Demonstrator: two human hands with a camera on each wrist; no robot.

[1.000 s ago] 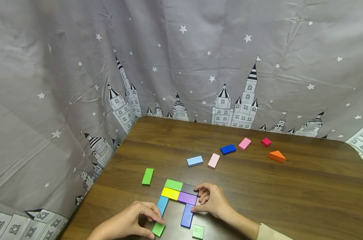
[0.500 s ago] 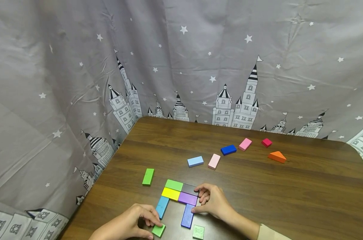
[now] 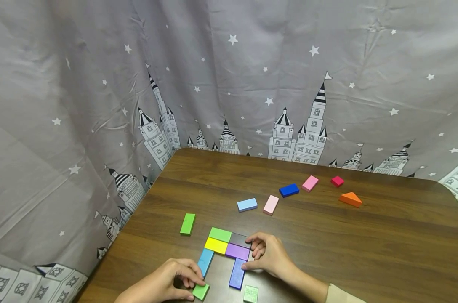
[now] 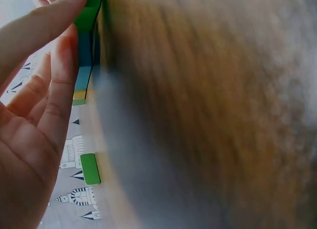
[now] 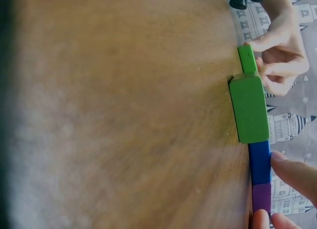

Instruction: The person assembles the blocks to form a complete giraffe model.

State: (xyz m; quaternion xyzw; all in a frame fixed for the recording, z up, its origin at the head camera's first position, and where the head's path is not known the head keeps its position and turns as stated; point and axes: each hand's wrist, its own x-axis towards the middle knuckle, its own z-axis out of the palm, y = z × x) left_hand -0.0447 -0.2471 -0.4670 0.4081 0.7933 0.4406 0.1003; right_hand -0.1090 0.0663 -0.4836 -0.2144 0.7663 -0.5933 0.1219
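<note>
Now the left hand (image 3: 174,277) pinches a green block (image 3: 201,292); the right hand (image 3: 270,255), thumb apart, touches smooth oblongs (image 3: 236,275).

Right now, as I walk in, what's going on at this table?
A person has both hands on flat blocks on a wooden table. The left hand pinches a small green block by the near end of a turquoise block. The right hand has its thumb at a blue block that adjoins a purple block. Other blocks, including an orange triangular block, lie apart farther back.
</note>
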